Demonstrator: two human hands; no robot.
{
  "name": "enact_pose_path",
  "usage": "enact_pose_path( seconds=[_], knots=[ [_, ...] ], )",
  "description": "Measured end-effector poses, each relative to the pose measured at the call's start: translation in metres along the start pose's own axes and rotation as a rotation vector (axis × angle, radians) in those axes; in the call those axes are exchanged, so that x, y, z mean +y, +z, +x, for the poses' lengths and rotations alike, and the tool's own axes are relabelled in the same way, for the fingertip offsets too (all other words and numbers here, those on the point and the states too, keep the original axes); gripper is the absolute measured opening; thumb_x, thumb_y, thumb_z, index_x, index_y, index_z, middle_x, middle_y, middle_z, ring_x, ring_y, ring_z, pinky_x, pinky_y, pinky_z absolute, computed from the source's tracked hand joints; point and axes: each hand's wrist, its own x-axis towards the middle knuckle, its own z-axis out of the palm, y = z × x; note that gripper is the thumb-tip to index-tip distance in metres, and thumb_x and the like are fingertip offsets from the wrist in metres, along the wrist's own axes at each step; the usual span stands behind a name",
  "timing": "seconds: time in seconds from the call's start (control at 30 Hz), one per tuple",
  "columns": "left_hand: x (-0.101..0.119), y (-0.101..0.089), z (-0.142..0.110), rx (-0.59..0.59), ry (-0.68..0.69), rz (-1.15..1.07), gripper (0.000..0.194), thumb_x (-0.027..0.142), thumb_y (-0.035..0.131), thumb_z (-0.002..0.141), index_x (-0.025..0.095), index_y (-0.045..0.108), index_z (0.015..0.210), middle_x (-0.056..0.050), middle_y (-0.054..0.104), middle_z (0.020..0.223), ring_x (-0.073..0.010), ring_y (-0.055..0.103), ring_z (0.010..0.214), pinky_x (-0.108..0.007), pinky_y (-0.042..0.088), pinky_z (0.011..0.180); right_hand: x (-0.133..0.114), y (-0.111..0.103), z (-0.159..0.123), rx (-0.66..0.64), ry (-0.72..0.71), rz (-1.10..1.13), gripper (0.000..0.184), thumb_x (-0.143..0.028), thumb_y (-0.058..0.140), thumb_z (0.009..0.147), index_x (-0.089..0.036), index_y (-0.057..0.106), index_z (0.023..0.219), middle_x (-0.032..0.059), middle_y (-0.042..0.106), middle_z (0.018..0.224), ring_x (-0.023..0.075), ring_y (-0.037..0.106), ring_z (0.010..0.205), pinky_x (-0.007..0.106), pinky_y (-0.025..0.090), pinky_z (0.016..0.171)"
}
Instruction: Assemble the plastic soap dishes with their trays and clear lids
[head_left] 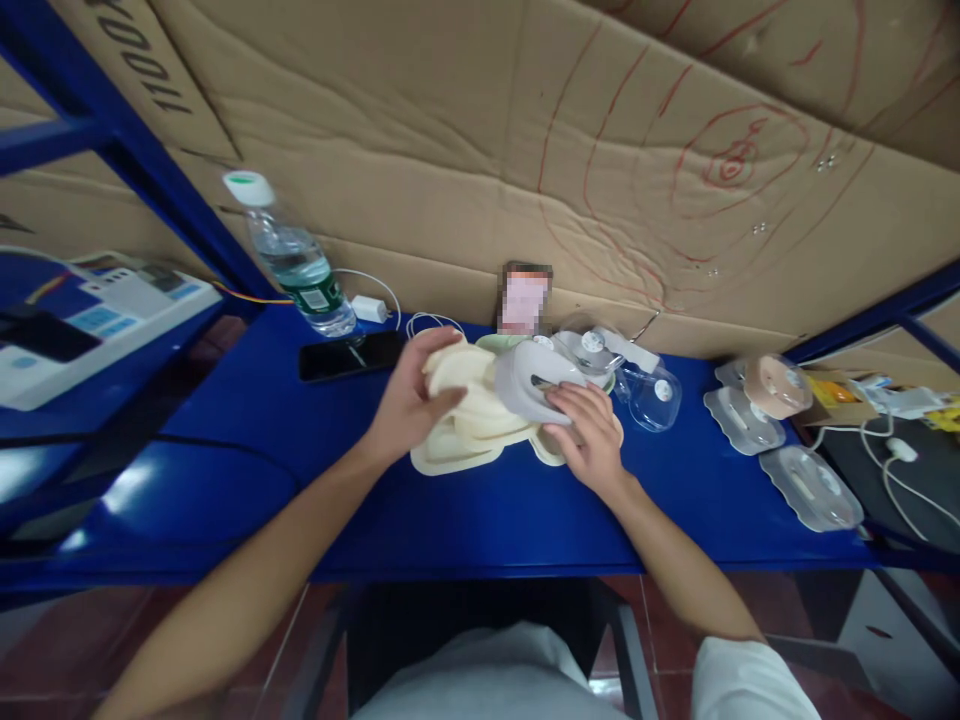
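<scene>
The left hand (405,400) is half curled, and a cream container (456,368) is gripped at its left edge between the thumb and the fingers. The right hand (596,430) is partly closed, and a grey oval piece (525,375) (a dark slot is seen in it) is held by its right side. The two pieces are held close together above the blue desk (480,530); whether they are touching cannot be told. Beneath them, more cream trays (452,460) are spread on the desk, partly hidden by the hands.

Just beyond the right hand, clear plastic containers (654,402) with round labels are gathered. Behind the pieces, a phone (523,300) (its screen is blurred out) is leaned against the cardboard wall (420,130), on which red curves are drawn. To the left, a black phone (349,356) is laid flat, with a water bottle (300,270) stood behind it and a white charger (370,308) beside the bottle. Far right, more see-through containers (810,488) are set near the desk's end.
</scene>
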Motion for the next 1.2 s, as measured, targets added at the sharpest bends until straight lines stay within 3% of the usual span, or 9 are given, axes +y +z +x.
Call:
enact_pose_path(
  seconds=[0.13, 0.27, 0.37, 0.47, 0.63, 0.8, 0.97, 1.1, 1.2],
  knots=[
    [-0.010, -0.029, 0.021, 0.327, -0.147, -0.078, 0.065, 0.040, 0.093, 0.072, 0.025, 0.063, 0.128, -0.008, 0.077, 0.119, -0.0270, 0.076, 0.110, -0.043, 0.066, 0.092, -0.002, 0.001, 0.001, -0.010, 0.015, -0.020, 0.035, -0.035, 0.065, 0.106, -0.025, 0.068, 0.140, 0.0090, 0.079, 0.129, 0.0284, 0.071, 0.126, 0.051, 0.046, 0.118],
    [-0.018, -0.038, 0.029, 0.454, -0.151, -0.053, 0.052, 0.040, 0.091, 0.071, 0.025, 0.063, 0.112, -0.006, 0.079, 0.111, -0.0235, 0.077, 0.100, -0.037, 0.064, 0.083, -0.009, 0.003, 0.004, -0.071, 0.011, -0.083, 0.032, -0.039, 0.060, 0.109, -0.024, 0.072, 0.135, 0.0080, 0.079, 0.129, 0.0266, 0.071, 0.126, 0.048, 0.043, 0.118],
    [-0.026, -0.035, 0.029, 0.436, -0.124, 0.069, 0.034, 0.042, 0.083, 0.079, 0.023, 0.064, 0.101, -0.006, 0.077, 0.107, -0.0210, 0.074, 0.097, -0.036, 0.062, 0.086, -0.014, 0.003, 0.014, -0.122, 0.038, -0.192, 0.032, -0.040, 0.056, 0.111, -0.023, 0.073, 0.133, 0.0068, 0.079, 0.130, 0.0252, 0.070, 0.125, 0.046, 0.037, 0.117],
    [-0.037, -0.030, 0.027, 0.383, -0.079, 0.172, 0.025, 0.036, 0.070, 0.087, 0.024, 0.060, 0.106, -0.006, 0.071, 0.115, -0.0203, 0.071, 0.102, -0.036, 0.060, 0.090, -0.021, 0.011, 0.030, -0.205, 0.091, -0.288, 0.035, -0.045, 0.056, 0.112, -0.025, 0.074, 0.133, 0.0057, 0.080, 0.124, 0.0253, 0.068, 0.119, 0.045, 0.035, 0.108],
    [-0.044, -0.019, 0.015, 0.285, 0.016, 0.307, 0.038, 0.013, 0.061, 0.077, 0.026, 0.057, 0.113, -0.010, 0.054, 0.140, -0.0267, 0.054, 0.139, -0.045, 0.053, 0.111, -0.032, 0.045, 0.065, -0.304, 0.152, -0.412, 0.049, -0.057, 0.045, 0.113, -0.022, 0.074, 0.133, 0.0113, 0.079, 0.115, 0.0301, 0.061, 0.111, 0.045, 0.032, 0.096],
    [-0.034, -0.012, 0.007, 0.202, 0.105, 0.487, 0.046, 0.003, 0.053, 0.074, 0.025, 0.062, 0.113, -0.012, 0.050, 0.140, -0.0289, 0.047, 0.145, -0.053, 0.040, 0.125, -0.038, 0.077, 0.089, -0.349, 0.159, -0.428, 0.058, -0.055, 0.038, 0.114, -0.015, 0.064, 0.145, 0.0179, 0.073, 0.127, 0.0335, 0.056, 0.117, 0.051, 0.030, 0.106],
    [-0.025, -0.014, 0.006, 0.314, 0.050, 0.632, 0.038, 0.000, 0.053, 0.075, 0.024, 0.064, 0.103, -0.010, 0.055, 0.125, -0.0299, 0.056, 0.129, -0.054, 0.043, 0.117, -0.054, 0.059, 0.073, -0.366, 0.097, -0.366, 0.060, -0.055, 0.036, 0.115, -0.017, 0.051, 0.159, 0.0181, 0.061, 0.153, 0.0327, 0.054, 0.136, 0.053, 0.025, 0.118],
    [-0.028, -0.027, 0.012, 0.366, 0.014, 0.574, 0.025, 0.001, 0.055, 0.077, 0.022, 0.064, 0.088, -0.006, 0.057, 0.101, -0.0223, 0.060, 0.092, -0.042, 0.053, 0.090, -0.061, 0.036, 0.039, -0.392, -0.035, -0.262, 0.052, -0.051, 0.042, 0.115, -0.019, 0.058, 0.153, 0.0152, 0.066, 0.149, 0.0291, 0.056, 0.137, 0.049, 0.026, 0.119],
    [-0.034, -0.037, 0.018, 0.399, 0.014, 0.512, 0.020, 0.004, 0.056, 0.077, 0.023, 0.062, 0.080, -0.004, 0.057, 0.090, -0.0190, 0.055, 0.076, -0.037, 0.050, 0.074, -0.058, 0.032, 0.020, -0.386, -0.093, -0.222, 0.046, -0.050, 0.048, 0.113, -0.022, 0.063, 0.147, 0.0133, 0.069, 0.144, 0.0279, 0.059, 0.134, 0.048, 0.026, 0.120]
  ],
)
